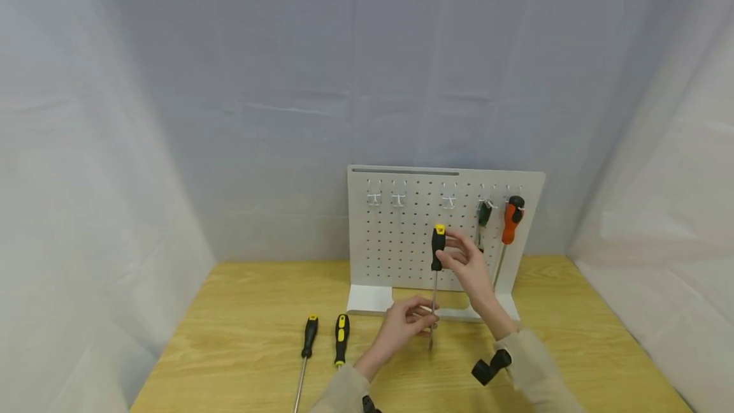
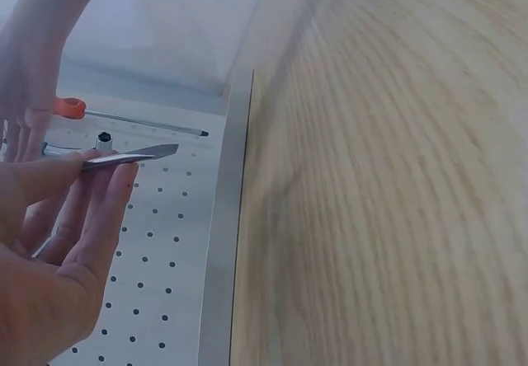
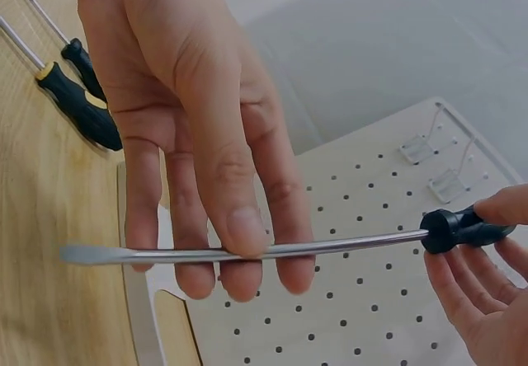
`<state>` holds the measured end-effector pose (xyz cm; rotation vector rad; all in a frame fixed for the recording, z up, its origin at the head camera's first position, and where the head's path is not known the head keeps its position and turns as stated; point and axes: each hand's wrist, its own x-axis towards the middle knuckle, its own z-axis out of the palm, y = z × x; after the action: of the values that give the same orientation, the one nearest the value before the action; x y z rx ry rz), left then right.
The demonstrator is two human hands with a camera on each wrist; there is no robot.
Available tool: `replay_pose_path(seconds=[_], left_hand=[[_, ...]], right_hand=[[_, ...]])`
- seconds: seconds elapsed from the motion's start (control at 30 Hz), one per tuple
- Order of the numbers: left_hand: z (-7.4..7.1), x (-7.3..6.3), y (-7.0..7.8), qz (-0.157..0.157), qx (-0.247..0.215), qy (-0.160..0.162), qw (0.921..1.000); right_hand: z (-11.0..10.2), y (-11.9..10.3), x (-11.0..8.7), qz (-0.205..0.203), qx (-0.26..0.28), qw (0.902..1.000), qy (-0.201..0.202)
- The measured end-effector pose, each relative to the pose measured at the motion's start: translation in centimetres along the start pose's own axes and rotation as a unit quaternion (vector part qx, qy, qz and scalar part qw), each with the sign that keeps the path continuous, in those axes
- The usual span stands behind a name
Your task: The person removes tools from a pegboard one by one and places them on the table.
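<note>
A flat-blade screwdriver with a black handle and yellow end cap [image 1: 438, 248] stands upright before the white pegboard [image 1: 395, 241], blade down. My right hand [image 1: 469, 269] pinches its handle between thumb and fingers. Lower down, my left hand [image 1: 404, 322] pinches the steel shaft [image 3: 346, 244] between thumb and fingers. The flat tip [image 2: 161, 151] pokes out past the left fingers in the left wrist view. In the right wrist view the right hand [image 3: 487, 292] shows at the lower right around the dark handle.
An orange-and-black screwdriver [image 1: 512, 222] and a dark green-handled tool [image 1: 484, 214] hang at the pegboard's right. Clear hooks [image 1: 449, 197] line its top. Two more screwdrivers, one black with a yellow cap [image 1: 309, 336], one black-and-yellow [image 1: 341, 340], lie on the wooden table [image 1: 241, 311].
</note>
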<state>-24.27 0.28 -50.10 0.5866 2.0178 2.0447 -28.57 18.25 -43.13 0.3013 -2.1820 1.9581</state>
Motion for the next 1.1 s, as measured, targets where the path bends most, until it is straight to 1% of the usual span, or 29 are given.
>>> replay_pose_path(seconds=[0.3, 0.4, 0.47, 0.63, 0.8, 0.97, 1.1], left_hand=[[-0.6, -2.2, -0.8, -0.029, -0.002, 0.019, 0.9994], [-0.7, -2.9, -1.1, -0.025, 0.0, 0.024, 0.9994], [-0.7, -3.4, -1.3, -0.023, 0.005, 0.033, 0.9992], [-0.9, -4.6, -1.7, -0.026, 0.018, 0.052, 0.9981], [-1.3, -5.9, -2.1, -0.036, 0.035, 0.051, 0.9974], [-1.6, -7.1, -2.1, -0.054, 0.026, 0.049, 0.997], [-2.1, -8.1, -2.2, -0.053, 0.018, 0.049, 0.9972]], right_hand=[[1.2, 1.4, -0.6, 0.004, -0.001, 0.9997, -0.025], [1.7, 1.9, -0.8, 0.005, 0.001, 0.9994, -0.034], [2.1, 2.2, -1.0, 0.008, 0.005, 0.9992, -0.04], [3.1, 3.1, -1.4, 0.013, -0.011, 0.9988, -0.046], [4.0, 4.0, -1.9, 0.014, -0.017, 0.9982, -0.055], [5.1, 4.6, -2.4, 0.029, -0.013, 0.9974, -0.065], [5.9, 4.9, -2.9, 0.036, 0.003, 0.9966, -0.075]])
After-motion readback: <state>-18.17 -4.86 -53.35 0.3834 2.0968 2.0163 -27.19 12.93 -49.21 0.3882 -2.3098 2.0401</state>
